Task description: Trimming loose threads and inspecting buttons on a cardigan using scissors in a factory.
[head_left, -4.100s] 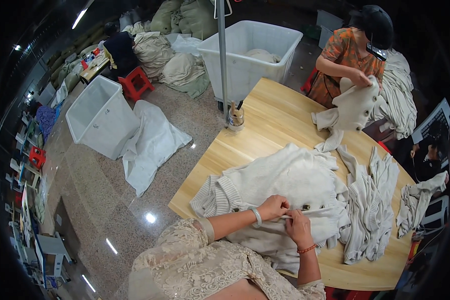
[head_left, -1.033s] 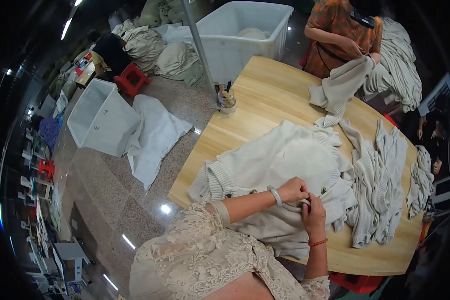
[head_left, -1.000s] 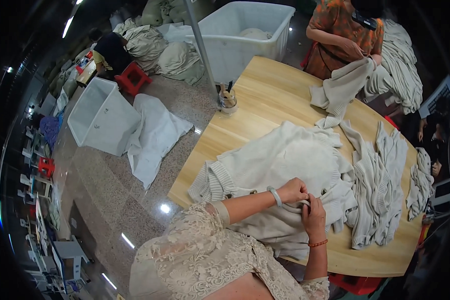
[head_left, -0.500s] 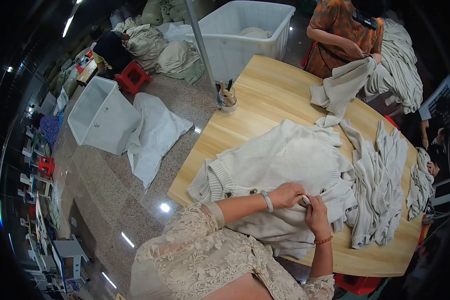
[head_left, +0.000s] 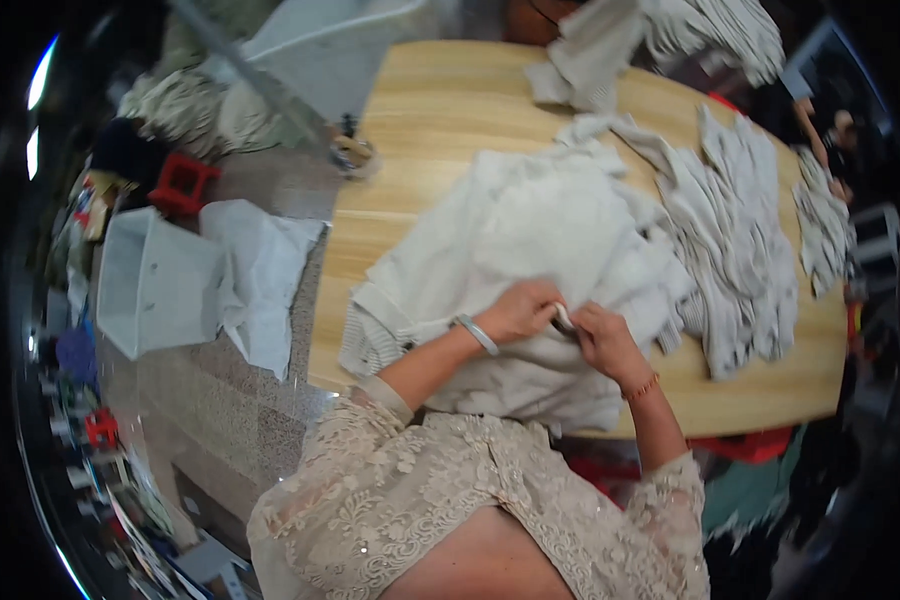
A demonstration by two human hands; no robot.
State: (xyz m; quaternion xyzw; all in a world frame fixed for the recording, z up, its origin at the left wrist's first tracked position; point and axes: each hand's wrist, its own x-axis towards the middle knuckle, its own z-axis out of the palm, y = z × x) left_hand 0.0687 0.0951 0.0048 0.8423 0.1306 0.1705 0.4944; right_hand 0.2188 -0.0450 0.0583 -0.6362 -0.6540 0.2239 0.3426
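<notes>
A cream knitted cardigan [head_left: 555, 215] lies spread on the wooden table before me, its ribbed edge at the left. My left hand [head_left: 526, 311], with a pale bangle at the wrist, pinches a fold of its front band. Close beside it, my right hand [head_left: 604, 338], wearing a red bead bracelet, is closed on the same band. A light strip of fabric shows between the fingertips. Blur and the fingers hide whether a button is there. Just right of the cardigan lie more cream knit garments [head_left: 735, 230], heaped lengthwise.
The pale wooden table [head_left: 420, 110] has a curved far edge. Across it is another person's grey-beige knit piece [head_left: 580, 65]. A jar of tools [head_left: 353, 152] stands at the left corner by a metal pole. On the floor are a white bin [head_left: 160, 280], a white sack [head_left: 260, 280] and a red stool [head_left: 183, 184].
The view has tilted and shifted, so the table sits higher and further left. Both hands stay pinched together on the cardigan's band, with the fabric fold still between them.
</notes>
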